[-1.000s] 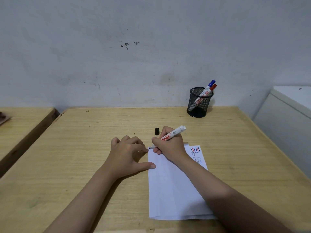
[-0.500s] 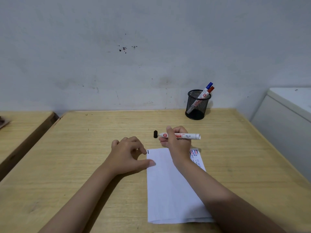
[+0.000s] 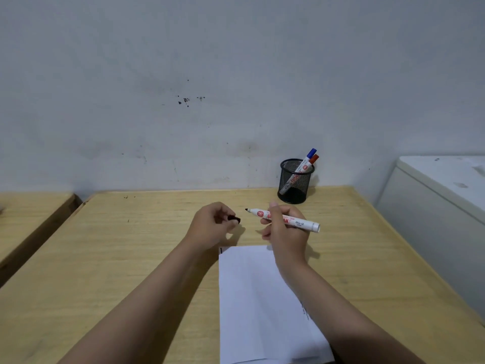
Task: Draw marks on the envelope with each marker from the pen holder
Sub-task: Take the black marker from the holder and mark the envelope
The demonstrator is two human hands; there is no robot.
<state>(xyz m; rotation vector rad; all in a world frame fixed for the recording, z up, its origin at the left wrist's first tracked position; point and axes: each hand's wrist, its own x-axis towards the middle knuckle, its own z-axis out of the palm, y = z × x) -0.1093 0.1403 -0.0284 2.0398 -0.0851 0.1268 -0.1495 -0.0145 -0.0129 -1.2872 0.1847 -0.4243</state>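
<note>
A white envelope [image 3: 259, 300] lies lengthwise on the wooden desk [image 3: 126, 258], with a short black mark at its far left corner. My right hand [image 3: 286, 229] holds an uncapped white marker [image 3: 283, 219] level above the desk, its black tip pointing left. My left hand [image 3: 212, 227] pinches the black cap [image 3: 234, 219] just left of that tip. A black mesh pen holder [image 3: 295, 181] stands at the back of the desk against the wall, holding a blue-capped marker [image 3: 307, 158] and a red-capped marker [image 3: 312, 162].
A white cabinet [image 3: 433, 211] stands right of the desk. A second wooden desk [image 3: 29, 214] sits to the left across a narrow gap. A stained grey wall runs right behind the desk.
My right hand lifted the marker off the envelope and turned it level, leaving a black mark. My left hand left the envelope and picked up the cap from the desk.
</note>
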